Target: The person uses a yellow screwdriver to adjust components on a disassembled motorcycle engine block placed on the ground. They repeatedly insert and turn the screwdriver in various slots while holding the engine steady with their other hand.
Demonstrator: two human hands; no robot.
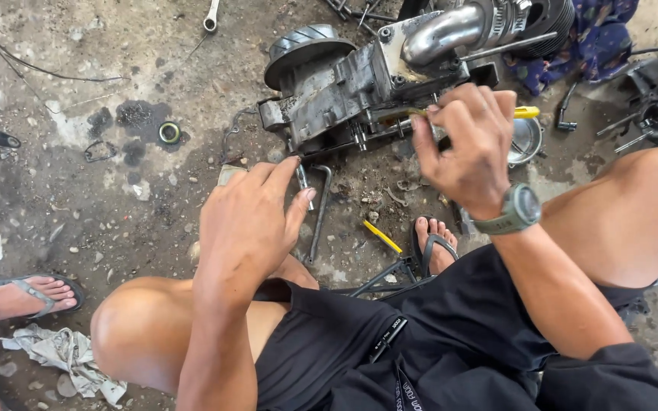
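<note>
A greasy grey engine block (344, 91) with a chrome exhaust pipe (443, 34) lies on the dirty concrete floor in front of me. My left hand (249, 217) pinches a small metal part (303, 185) between thumb and fingers, just below the engine's lower edge. My right hand (470, 144), with a green watch (515, 209) at the wrist, grips a yellow-handled tool (525, 112) and presses it against the engine's right side. A bent metal rod (320, 209) lies under my left hand.
A metal bowl (525, 141) sits right of the engine, a blue patterned cloth (595, 42) behind it. A wrench (211, 15) lies at the top, a ring-shaped seal (169, 132) left. Another person's sandalled foot (28, 293) and a rag (62, 354) are at lower left.
</note>
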